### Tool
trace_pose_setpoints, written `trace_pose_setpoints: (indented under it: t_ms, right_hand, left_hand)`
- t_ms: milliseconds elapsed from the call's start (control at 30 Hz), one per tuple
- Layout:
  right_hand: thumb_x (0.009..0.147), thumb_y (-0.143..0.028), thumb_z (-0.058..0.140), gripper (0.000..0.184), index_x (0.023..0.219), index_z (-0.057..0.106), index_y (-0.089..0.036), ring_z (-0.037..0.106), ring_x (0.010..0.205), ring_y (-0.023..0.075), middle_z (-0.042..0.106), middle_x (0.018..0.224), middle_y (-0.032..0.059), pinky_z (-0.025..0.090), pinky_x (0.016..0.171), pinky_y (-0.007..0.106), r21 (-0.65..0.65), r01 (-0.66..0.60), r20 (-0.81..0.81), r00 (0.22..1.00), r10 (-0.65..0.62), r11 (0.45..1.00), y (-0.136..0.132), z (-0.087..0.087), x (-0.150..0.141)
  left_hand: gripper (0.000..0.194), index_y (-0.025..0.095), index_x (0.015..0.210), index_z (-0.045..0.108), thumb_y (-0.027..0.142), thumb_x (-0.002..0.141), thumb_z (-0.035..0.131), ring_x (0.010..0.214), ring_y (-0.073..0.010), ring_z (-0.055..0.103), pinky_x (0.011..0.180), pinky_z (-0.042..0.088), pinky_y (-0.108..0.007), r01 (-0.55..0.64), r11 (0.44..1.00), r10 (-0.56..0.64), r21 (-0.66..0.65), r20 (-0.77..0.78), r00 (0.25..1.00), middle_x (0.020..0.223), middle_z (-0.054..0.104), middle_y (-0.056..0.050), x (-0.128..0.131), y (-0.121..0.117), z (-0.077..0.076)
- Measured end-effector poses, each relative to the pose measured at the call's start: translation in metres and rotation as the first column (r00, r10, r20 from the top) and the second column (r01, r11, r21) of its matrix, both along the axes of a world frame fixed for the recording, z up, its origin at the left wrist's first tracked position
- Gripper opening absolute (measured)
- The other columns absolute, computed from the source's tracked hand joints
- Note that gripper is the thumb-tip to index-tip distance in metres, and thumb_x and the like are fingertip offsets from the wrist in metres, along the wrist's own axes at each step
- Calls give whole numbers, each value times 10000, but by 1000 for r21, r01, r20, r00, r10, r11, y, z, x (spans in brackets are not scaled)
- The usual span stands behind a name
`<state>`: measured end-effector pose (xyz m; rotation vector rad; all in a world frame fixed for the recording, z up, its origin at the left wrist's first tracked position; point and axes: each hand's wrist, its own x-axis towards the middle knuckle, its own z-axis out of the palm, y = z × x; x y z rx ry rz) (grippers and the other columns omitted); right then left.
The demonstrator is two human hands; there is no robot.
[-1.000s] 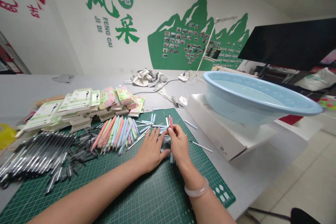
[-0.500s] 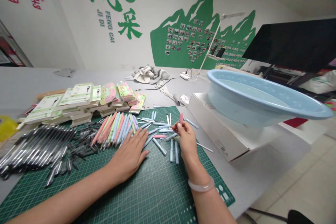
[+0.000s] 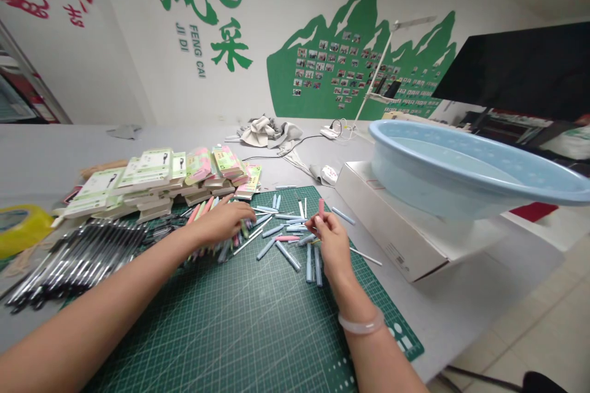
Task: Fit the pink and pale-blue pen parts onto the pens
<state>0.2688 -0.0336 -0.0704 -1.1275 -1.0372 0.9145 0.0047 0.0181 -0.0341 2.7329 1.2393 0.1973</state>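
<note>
My right hand (image 3: pixel 332 239) pinches a pink pen barrel (image 3: pixel 321 205) between thumb and fingers, its top end pointing up. My left hand (image 3: pixel 221 221) is bent over the pile of coloured pens (image 3: pixel 198 212), touching them; its fingertips are partly hidden and blurred. Loose light-blue pen barrels (image 3: pixel 288 256) lie scattered between the hands, with a pink barrel (image 3: pixel 286 238) among them. Thin white refills (image 3: pixel 249 242) lie there too. Two blue barrels (image 3: pixel 318 267) sit side by side just left of my right wrist. All this rests on a green cutting mat (image 3: pixel 221 331).
Clear black-tipped pens (image 3: pixel 83 264) form a row at left, beside yellow tape (image 3: pixel 23 230). Stacked small boxes (image 3: pixel 147 172) stand behind. On the right a blue basin (image 3: pixel 415 190) sits on a white box (image 3: pixel 387 227). Gloves (image 3: pixel 262 133) and a cable lie at the back.
My left hand has moved left from beside the right hand, first flat on the mat, now onto the coloured pens, which it disturbs. The right hand shifted slightly right, still holding the pink pen barrel.
</note>
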Motion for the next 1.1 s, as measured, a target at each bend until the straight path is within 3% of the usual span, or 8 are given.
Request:
trace_pose_setpoints:
  t_ms: [100, 233, 500, 633, 800, 1100]
  right_hand:
    - [792, -380, 556, 191, 740, 564, -196, 602, 736, 184, 635, 724, 14, 476, 771, 349, -1, 1, 16, 1000, -1, 1000, -1, 0, 0]
    - [801, -378, 547, 191, 742, 563, -197, 604, 740, 187, 638, 727, 19, 473, 777, 350, -3, -9, 27, 1000, 9, 1000, -1, 1, -2]
    - [794, -384, 555, 197, 783, 579, -189, 602, 748, 185, 648, 743, 22, 466, 788, 354, 1, -1, 5, 1000, 1, 1000, -1, 0, 0]
    - [784, -385, 565, 202, 777, 579, -184, 601, 743, 177, 649, 743, 21, 466, 790, 352, 9, 1, -22, 1000, -1, 1000, 0, 1, 4]
    - [786, -375, 569, 191, 772, 575, -185, 595, 729, 167, 640, 731, 15, 472, 784, 347, 4, 5, -59, 998, -5, 1000, -1, 5, 5]
    - [786, -385, 577, 202, 762, 575, -184, 592, 729, 164, 640, 731, 15, 473, 781, 337, 7, 7, -51, 999, -6, 1000, -1, 8, 6]
  left_hand:
    - [300, 251, 897, 628, 79, 720, 456, 980, -169, 553, 1078, 144, -452, -42, 999, 42, -34, -21, 999, 988, 646, 6, -4, 2, -7]
    - [257, 241, 846, 621, 106, 723, 440, 981, -176, 534, 1073, 120, -482, -63, 997, 61, -42, -47, 997, 999, 628, 7, -20, 4, -4]
    - [315, 222, 786, 647, 84, 677, 385, 935, -162, 556, 993, 314, -309, -80, 994, 83, -75, 36, 996, 963, 660, 17, -40, 11, 3]
    - [355, 228, 772, 697, 91, 691, 379, 979, -158, 566, 966, 344, -256, -53, 996, 60, -76, 83, 995, 1003, 670, 18, -44, 12, 2]
    - [433, 288, 973, 703, 124, 739, 378, 1041, -169, 553, 1025, 299, -319, -55, 992, 55, -116, -2, 998, 1110, 661, 40, -32, 20, 4]
    - [562, 321, 1192, 603, 91, 720, 402, 1127, -234, 523, 945, 376, -342, -154, 988, 154, 16, -223, 963, 1268, 592, 15, -8, 75, -14]
